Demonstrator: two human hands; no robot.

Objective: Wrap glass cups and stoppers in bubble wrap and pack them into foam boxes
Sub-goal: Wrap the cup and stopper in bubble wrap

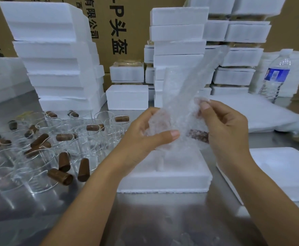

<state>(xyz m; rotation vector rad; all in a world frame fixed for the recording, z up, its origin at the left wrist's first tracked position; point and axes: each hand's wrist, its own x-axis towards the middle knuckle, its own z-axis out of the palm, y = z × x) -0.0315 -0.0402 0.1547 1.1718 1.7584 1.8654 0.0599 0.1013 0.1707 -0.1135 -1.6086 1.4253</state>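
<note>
The surface (154,219) is shiny grey metal. The foam boxes (56,50) are white, matt and grainy. The bubble wrap (189,86) is clear, bumpy plastic. The cups (84,148) are smooth, clear glass. The stoppers (60,176) look like brown wood.

We have a single wide-angle view from our head, facing forward and down, close over the steel table (154,219), with foam box stacks (56,50) behind

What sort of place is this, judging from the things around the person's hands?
Most likely a packing station in a warehouse or small factory: tall stacks of white foam boxes, large printed cardboard cartons behind them, and many glass cups with brown stoppers waiting on a metal table.
</note>
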